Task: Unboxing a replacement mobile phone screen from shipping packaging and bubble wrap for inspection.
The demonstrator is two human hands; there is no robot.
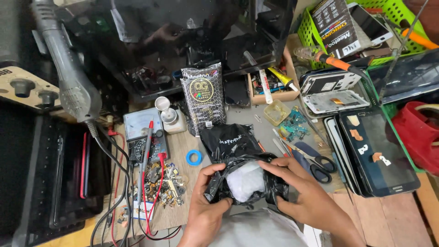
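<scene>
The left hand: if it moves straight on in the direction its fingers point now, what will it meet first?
The left hand points up and right, already gripping the black plastic bag with white padding inside. Going straight on, it would press into that bag first; beyond lie the right hand's fingers, though depth is unclear.

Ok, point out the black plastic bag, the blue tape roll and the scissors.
black plastic bag (231,144): head view, upper bag surface.
blue tape roll (194,158): head view, ring's left edge.
scissors (320,165): head view, dark handle loops.
</scene>
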